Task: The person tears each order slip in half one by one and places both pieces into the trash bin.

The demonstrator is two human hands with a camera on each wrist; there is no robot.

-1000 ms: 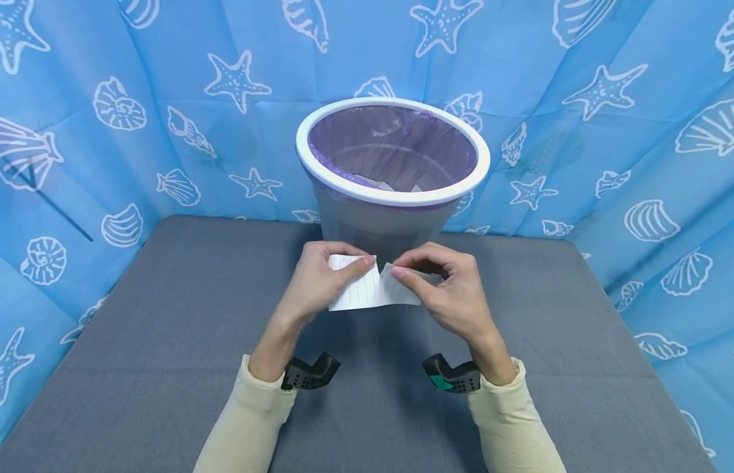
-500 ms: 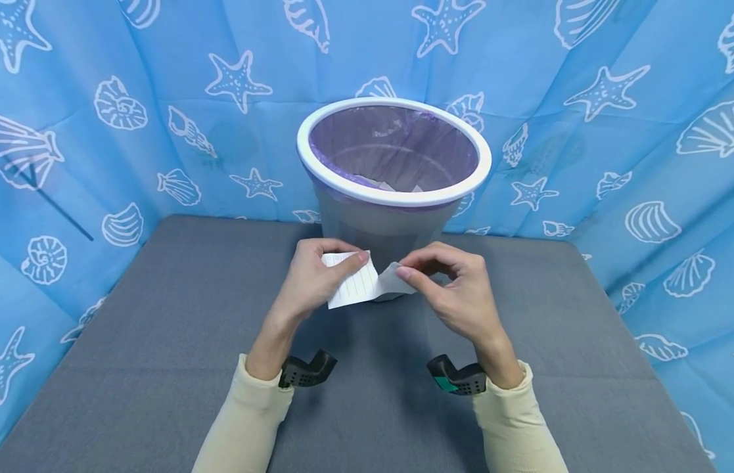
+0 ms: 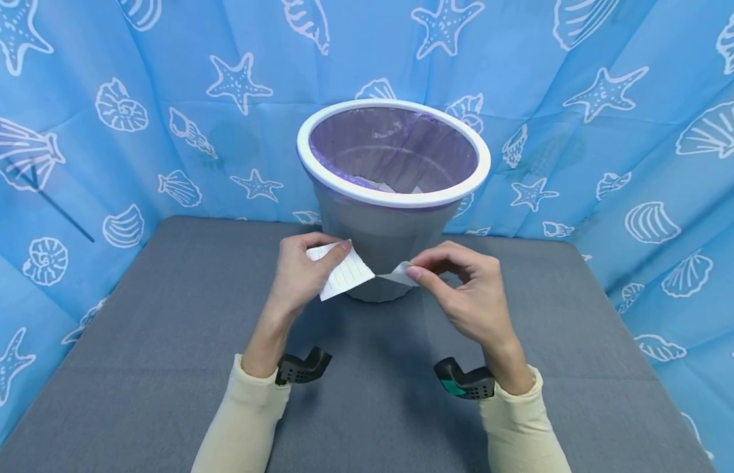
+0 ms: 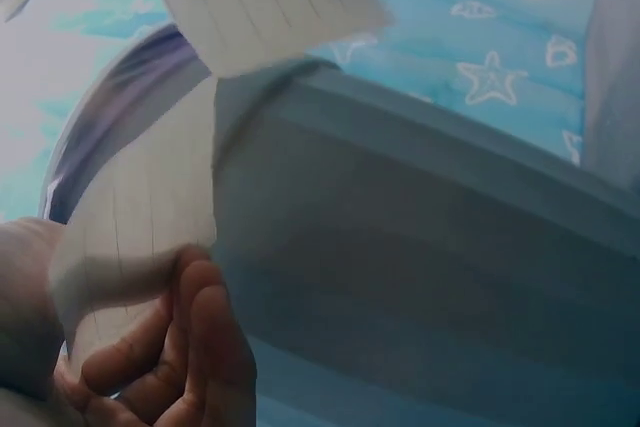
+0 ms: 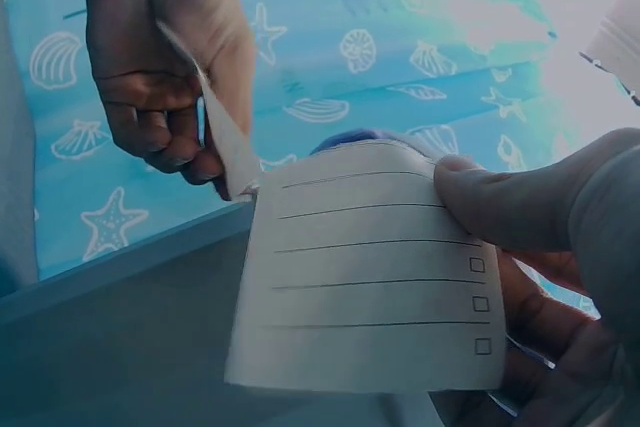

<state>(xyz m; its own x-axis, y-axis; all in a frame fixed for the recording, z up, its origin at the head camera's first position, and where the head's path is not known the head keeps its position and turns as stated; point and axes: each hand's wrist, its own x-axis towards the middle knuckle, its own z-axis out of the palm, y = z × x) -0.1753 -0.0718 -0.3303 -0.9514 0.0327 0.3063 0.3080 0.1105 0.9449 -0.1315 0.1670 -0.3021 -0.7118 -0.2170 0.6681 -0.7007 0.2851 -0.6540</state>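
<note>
A lined white sheet of paper [image 3: 346, 276] is torn most of the way across, its two halves meeting only at a narrow corner. My left hand [image 3: 296, 276] pinches the left half between thumb and fingers. The right half [image 3: 401, 273] is pinched by my right hand [image 3: 461, 289] and twists away, showing greyish in the head view. Printed lines and small checkboxes show on the right-hand piece [image 5: 370, 267] in the right wrist view. Both hands are over the table, right in front of a grey bin [image 3: 384, 230].
The bin has a white rim [image 3: 396, 196] and a purple bag [image 3: 367, 141] lining it, with white paper scraps [image 3: 386, 187] inside. It stands at the back of the grey table [image 3: 165, 341]. A blue curtain [image 3: 236, 157] with shells and starfish hangs behind.
My hands have drawn apart, left hand leftward and right hand rightward. The tear has lengthened down the sheet, and the right half has turned and curled.
</note>
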